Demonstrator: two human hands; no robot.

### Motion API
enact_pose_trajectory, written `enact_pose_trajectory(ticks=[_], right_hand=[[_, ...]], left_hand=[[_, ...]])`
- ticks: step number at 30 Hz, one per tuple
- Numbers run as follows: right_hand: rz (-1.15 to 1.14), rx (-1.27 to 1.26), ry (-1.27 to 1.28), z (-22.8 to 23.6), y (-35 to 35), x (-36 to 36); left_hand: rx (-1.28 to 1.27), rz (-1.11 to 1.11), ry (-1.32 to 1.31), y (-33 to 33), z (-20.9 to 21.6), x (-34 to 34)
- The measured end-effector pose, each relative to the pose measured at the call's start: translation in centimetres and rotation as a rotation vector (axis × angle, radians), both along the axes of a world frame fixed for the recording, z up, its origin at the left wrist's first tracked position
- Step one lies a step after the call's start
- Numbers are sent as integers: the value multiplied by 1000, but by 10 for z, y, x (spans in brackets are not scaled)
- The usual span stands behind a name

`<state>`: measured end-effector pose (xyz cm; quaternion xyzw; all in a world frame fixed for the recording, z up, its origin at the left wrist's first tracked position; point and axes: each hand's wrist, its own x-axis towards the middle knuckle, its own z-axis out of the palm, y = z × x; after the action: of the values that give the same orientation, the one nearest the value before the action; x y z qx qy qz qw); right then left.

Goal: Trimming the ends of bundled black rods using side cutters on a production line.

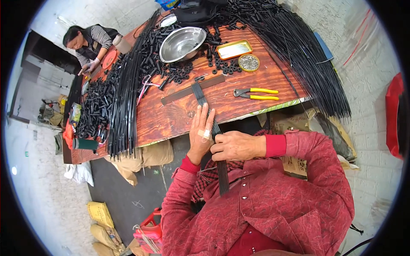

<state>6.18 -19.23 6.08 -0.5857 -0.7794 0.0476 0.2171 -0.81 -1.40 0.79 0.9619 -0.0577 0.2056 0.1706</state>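
Probably light and springy, the black rods (222, 177) suit a mid-length hold: the right hand (239, 146) curls its fingers over them, the left hand (200, 138) lies flat, fingers straight; slipperiness is unclear.

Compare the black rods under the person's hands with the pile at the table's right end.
Amount: the strip is a narrow row; the pile holds far more rods.
Arrangement: the strip's rods lie flat, side by side; the pile's spread and overlap.
Contact: the strip has the left hand laid on it and the right hand gripping it; neither touches the pile.
Shared: both are long, thin and black.
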Motion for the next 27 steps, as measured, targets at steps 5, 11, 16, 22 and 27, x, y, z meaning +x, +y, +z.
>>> enact_pose_trajectory(ticks=[5, 11, 16, 22, 27], right_hand=[[-91, 201, 392, 0, 2, 22], [-159, 178, 629, -3, 2, 41], [-134, 226, 586, 5, 5, 40], [-72, 35, 559, 47, 2, 47], [-189, 58, 771, 136, -24, 72]], left_hand=[[103, -152, 112, 12, 12, -2], [197, -429, 298, 49, 43, 31], [214, -217, -48, 67, 27, 93], [171, -162, -174, 86, 12, 109], [187, -123, -123, 80, 34, 94]])
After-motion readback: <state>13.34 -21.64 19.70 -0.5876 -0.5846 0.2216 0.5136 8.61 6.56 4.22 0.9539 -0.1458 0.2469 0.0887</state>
